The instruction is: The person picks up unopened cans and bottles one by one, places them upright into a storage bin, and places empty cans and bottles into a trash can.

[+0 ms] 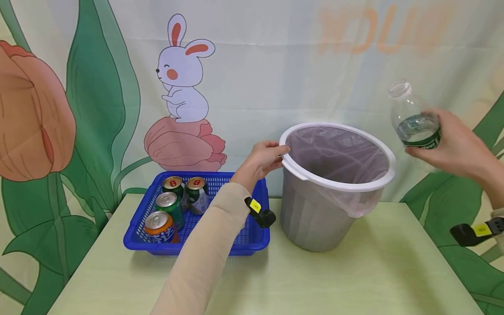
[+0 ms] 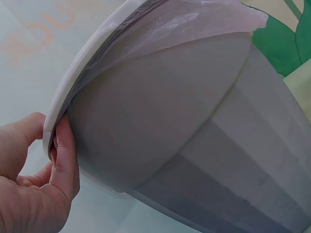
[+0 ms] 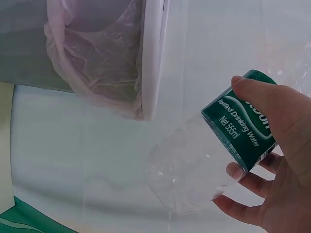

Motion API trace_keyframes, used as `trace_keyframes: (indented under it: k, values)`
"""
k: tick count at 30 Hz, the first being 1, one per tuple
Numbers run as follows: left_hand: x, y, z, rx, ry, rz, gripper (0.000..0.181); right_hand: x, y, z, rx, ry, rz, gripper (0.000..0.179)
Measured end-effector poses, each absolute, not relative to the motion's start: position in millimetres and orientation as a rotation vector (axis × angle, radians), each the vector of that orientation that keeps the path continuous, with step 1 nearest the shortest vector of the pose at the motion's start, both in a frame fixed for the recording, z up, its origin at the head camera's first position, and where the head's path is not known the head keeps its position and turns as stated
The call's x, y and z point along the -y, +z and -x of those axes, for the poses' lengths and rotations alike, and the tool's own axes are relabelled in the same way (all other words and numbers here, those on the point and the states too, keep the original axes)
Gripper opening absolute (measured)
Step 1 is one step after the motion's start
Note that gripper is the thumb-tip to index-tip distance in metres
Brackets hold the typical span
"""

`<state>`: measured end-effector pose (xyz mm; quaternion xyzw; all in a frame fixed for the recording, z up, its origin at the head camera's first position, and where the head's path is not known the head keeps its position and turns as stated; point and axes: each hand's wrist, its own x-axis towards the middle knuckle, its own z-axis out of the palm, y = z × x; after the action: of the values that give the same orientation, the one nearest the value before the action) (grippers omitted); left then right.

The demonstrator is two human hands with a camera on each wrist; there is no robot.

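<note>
My left hand (image 1: 264,159) grips the white rim of a grey trash can (image 1: 315,218) at its left side. In the left wrist view its thumb lies over the rim and the fingers are tucked beneath. A thin translucent bag (image 1: 334,146) lines the can and folds over the rim. Right of the can, my right hand (image 1: 460,148) holds a clear plastic water bottle (image 1: 407,107) in the air, its capless mouth upward. The thumb and fingers close round the bottle's green label (image 3: 243,126). Bottle and can rim are apart.
Left of the can stands a blue plastic basket (image 1: 253,245) on the pale green table (image 1: 315,284). Several drink cans sit at its left, including an orange can (image 1: 161,227) and a green can (image 1: 169,205). A printed cloth (image 1: 252,74) hangs behind.
</note>
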<state>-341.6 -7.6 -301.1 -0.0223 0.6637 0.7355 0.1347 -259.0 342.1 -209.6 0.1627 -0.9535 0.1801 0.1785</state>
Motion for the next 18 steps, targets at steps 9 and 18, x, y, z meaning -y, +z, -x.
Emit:
trace_keyframes:
  k: [9, 18]
  values:
    - [9, -300, 341, -1.916, 2.13, 0.069, 0.045, -325, -195, 265, 2.699, 0.436, -0.544, 0.076]
    - [7, -300, 340, -1.906, 2.139, 0.063, 0.047, -311, -187, 271, 2.721, 0.46, -0.57, 0.077]
